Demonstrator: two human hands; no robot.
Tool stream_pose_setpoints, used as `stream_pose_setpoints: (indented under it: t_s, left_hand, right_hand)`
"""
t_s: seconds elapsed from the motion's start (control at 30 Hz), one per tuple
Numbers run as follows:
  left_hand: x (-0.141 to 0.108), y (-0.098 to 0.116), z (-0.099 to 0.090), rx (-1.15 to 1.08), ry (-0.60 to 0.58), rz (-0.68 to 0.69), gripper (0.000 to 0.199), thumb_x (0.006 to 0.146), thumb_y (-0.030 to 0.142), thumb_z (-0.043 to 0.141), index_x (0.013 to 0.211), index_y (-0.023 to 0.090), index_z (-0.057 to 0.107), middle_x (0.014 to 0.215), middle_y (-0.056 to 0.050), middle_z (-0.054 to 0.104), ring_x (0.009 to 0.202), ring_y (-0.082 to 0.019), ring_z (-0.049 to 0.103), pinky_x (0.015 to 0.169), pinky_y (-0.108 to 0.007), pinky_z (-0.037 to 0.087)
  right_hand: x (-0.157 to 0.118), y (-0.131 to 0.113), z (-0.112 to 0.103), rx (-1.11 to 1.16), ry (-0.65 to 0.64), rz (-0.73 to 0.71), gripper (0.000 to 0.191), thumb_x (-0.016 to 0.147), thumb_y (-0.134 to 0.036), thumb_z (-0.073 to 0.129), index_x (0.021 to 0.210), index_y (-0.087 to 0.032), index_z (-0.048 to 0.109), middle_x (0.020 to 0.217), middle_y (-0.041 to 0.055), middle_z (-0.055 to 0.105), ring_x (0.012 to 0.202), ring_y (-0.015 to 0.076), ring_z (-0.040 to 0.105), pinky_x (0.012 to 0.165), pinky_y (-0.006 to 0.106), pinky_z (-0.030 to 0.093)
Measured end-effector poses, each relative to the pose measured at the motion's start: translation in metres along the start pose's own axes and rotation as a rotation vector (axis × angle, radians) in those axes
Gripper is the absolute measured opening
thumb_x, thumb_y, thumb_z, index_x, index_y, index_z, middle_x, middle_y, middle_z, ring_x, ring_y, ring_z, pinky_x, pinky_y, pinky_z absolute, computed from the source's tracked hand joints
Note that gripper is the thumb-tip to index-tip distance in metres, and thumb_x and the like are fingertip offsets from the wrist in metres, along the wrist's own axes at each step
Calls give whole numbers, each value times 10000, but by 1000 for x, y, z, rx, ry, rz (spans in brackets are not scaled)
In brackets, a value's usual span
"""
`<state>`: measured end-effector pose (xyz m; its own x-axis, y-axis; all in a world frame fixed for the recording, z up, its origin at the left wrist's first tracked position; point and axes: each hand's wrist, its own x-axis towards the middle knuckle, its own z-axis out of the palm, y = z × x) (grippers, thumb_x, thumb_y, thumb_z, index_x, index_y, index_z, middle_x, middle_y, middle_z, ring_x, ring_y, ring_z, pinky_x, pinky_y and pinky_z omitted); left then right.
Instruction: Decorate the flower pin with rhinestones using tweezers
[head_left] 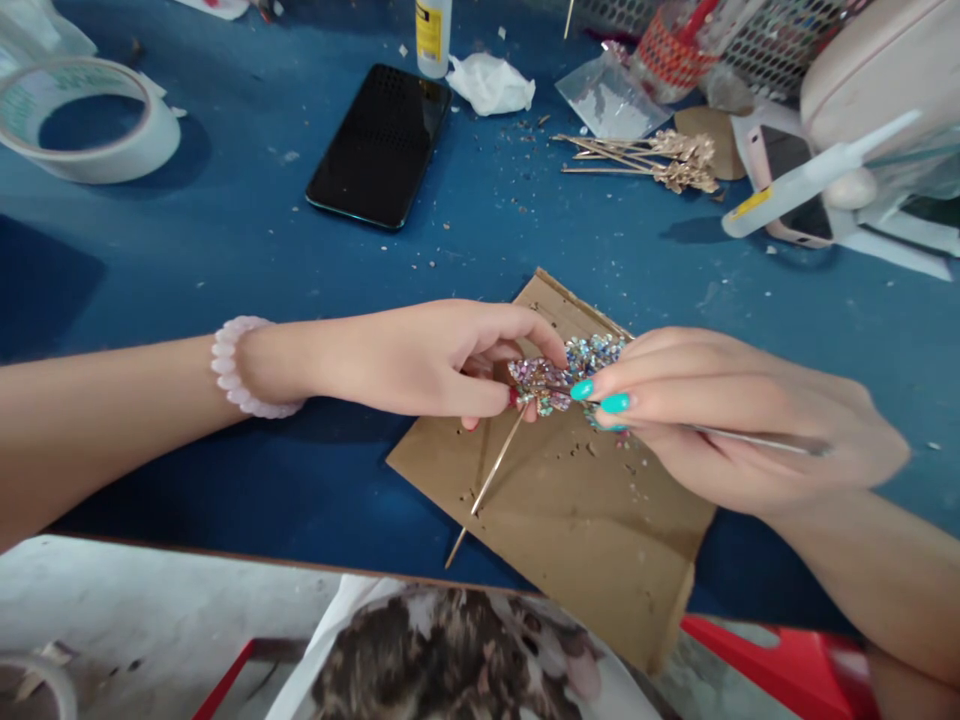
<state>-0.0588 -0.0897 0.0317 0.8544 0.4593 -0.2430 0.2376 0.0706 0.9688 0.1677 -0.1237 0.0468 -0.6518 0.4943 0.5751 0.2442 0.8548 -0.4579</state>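
The jewelled hairpin [541, 378] lies between the left hand [435, 355] and the right hand [720, 410], over the piece of brown cardboard [585, 520] on the blue table [240, 245]. Its long axis is slanting: the head with the stones is at the far end, and the thin golden stem [496, 465] goes from there toward the person and to the left, until its end passes beyond the edge of the cardboard. Both hands are at the head, so neither one is clearly nearer; they come to it from opposite sides.

The left hand is half closed, with thumb and forefinger around the head, near where the stem begins. The right hand is closed more tightly, its fingers pinched together on a slim metal tool [757, 438]. The tip seems to reach the stones, but I cannot tell whether it grips one of them
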Motion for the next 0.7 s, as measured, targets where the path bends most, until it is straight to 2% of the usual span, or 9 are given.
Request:
stream_pose_setpoints:
  t_s: [0.17, 0.43, 0.7]
  left_hand:
    - [1, 0, 0, 12, 4, -2, 398, 787, 80, 487, 1163, 208, 497, 1029, -7, 683, 787, -102, 654, 569, -154, 476]
    - [1, 0, -1, 14, -14, 4, 382, 807, 90, 474, 1174, 197, 481, 1019, 6, 675, 828, -83, 650, 591, -117, 460]
    - [1, 1, 0, 8, -4, 4, 374, 801, 95, 480, 1162, 192, 487, 1020, 1, 674, 808, -85, 648, 628, -150, 475]
  right_hand:
    - [0, -1, 0, -6, -10, 27, 258, 805, -13, 661, 914, -243, 619, 848, 14, 714, 788, 133, 686, 780, 295, 597]
    - [0, 2, 2, -18, 42, -54, 212, 803, -16, 669, 909, -198, 641, 839, 8, 722, 777, 129, 694, 762, 284, 606]
    - [1, 3, 1, -15, 21, -59, 251, 795, 8, 660, 909, -214, 634, 832, 9, 725, 762, 139, 703, 755, 289, 612]
